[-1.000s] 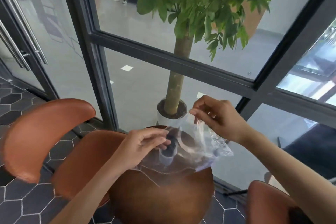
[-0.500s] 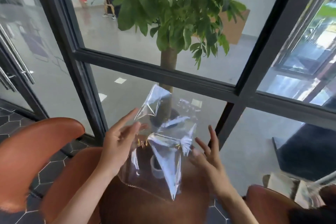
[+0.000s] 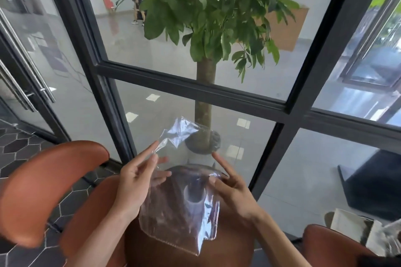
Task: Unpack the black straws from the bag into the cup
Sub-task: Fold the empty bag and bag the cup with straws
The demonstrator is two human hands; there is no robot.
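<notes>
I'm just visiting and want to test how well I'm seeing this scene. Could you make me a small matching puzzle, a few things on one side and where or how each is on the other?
Things:
1. clear plastic bag
2. cup
3. potted tree
4. left hand

Descriptions:
A. stands on the floor between the table and the glass wall
B. held up between both hands
C. on the round brown table, seen through the plastic
D. fingers spread at the bag's left edge

Pairs: 1-B, 2-C, 3-A, 4-D

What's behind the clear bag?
Seen through the clear bag: the cup on the round table. Glare blurs the cup's contents; no straws can be made out.
</notes>
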